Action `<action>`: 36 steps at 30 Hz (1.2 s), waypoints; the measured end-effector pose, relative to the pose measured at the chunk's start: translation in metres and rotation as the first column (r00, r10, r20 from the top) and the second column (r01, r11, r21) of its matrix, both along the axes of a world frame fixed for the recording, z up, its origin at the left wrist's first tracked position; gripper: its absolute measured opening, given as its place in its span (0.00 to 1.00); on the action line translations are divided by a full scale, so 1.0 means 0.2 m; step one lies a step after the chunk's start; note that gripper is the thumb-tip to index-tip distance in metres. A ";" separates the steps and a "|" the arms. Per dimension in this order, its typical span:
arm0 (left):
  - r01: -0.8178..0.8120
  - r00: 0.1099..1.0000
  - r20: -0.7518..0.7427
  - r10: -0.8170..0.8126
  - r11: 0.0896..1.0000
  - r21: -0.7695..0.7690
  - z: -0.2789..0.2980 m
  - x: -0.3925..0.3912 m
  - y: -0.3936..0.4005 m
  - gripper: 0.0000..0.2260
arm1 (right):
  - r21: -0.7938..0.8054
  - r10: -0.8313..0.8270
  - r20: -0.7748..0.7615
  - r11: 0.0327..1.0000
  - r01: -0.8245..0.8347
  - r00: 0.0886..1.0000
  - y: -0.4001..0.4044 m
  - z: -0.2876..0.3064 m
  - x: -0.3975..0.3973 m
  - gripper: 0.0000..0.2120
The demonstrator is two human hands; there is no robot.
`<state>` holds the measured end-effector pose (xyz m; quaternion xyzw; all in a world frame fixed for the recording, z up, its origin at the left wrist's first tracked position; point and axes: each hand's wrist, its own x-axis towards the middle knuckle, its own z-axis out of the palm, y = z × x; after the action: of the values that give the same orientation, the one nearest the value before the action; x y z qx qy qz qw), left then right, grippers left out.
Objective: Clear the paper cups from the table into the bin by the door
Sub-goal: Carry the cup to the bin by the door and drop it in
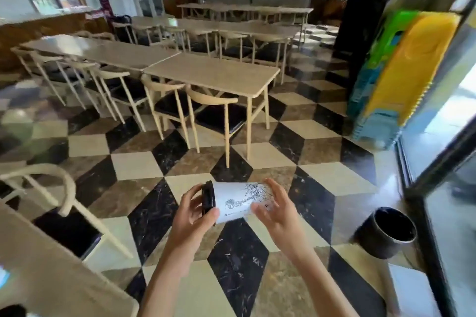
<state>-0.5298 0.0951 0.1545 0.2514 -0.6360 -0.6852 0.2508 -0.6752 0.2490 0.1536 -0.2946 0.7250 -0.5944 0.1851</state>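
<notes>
1 paper cup (238, 201) is seen, lying sideways, and 1 black lid (208, 200) is fitted on its end. 2 hands are counted: 1 left hand (192, 216) and 1 right hand (274, 211). 1 black bin (386, 233) is seen on the floor by the glass door. 1 stack of coloured plastic stools (396, 77) is seen against the dark pillar; how many stools are in it cannot be told. Several rows of pale wooden tables are seen, with 1 nearest table (213, 73) fully visible. 2 chairs (206, 105) are tucked at its near side. 1 more chair (59, 188) is counted at lower left.
</notes>
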 end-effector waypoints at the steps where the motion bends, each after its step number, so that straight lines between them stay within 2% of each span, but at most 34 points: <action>1: 0.046 0.999 0.000 -0.046 0.999 -0.006 0.01 -0.11 0.04 0.30 | -0.006 -0.042 0.006 0.999 0.042 0.999 0.07 0.00 -0.07 0.32; 7: 0.336 0.941 -0.030 -0.336 0.942 -0.013 0.03 -0.78 0.29 0.31 | -0.010 -0.335 0.043 0.942 0.336 0.941 0.45 -0.02 -0.50 0.33; 12: 0.504 0.863 -0.025 -0.504 0.864 -0.014 0.02 -1.33 0.41 0.33 | -0.038 -0.501 0.085 0.862 0.505 0.862 0.64 -0.04 -0.86 0.35; 17: 0.644 0.764 -0.023 -0.645 0.764 -0.031 0.03 -1.86 0.48 0.24 | -0.012 -0.639 0.093 0.766 0.642 0.764 0.74 -0.01 -1.21 0.36; 21: 0.726 0.686 -0.047 -0.726 0.688 -0.013 0.06 -2.21 0.55 0.26 | 0.012 -0.726 0.047 0.687 0.727 0.686 0.81 0.00 -1.44 0.35; 24: 0.762 0.648 -0.052 -0.760 0.647 0.030 0.03 -2.45 0.64 0.30 | 0.029 -0.781 0.030 0.625 0.780 0.624 0.89 0.01 -1.57 0.37; 26: 0.796 0.605 -0.042 -0.795 0.605 0.013 0.00 -2.61 0.71 0.28 | 0.036 -0.807 0.058 0.590 0.807 0.587 0.97 -0.01 -1.67 0.37; 29: 0.847 0.532 -0.026 -0.846 0.532 0.008 -0.06 -2.84 0.83 0.25 | 0.069 -0.852 0.006 0.523 0.850 0.524 1.10 -0.05 -1.82 0.33; 33: 0.880 0.475 0.006 -0.880 0.475 0.031 -0.13 -3.14 1.05 0.32 | 0.097 -0.890 0.005 0.455 0.885 0.457 1.32 -0.11 -2.07 0.32; 36: 0.889 0.455 0.033 -0.890 0.456 0.046 -0.21 -3.38 1.23 0.31 | 0.136 -0.900 0.027 0.435 0.890 0.435 1.49 -0.17 -2.29 0.32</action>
<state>-1.2061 0.3421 0.1129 -0.0964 -0.6723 -0.7157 -0.1628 -1.1331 0.5477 0.1188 0.1722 0.7903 -0.5779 -0.1086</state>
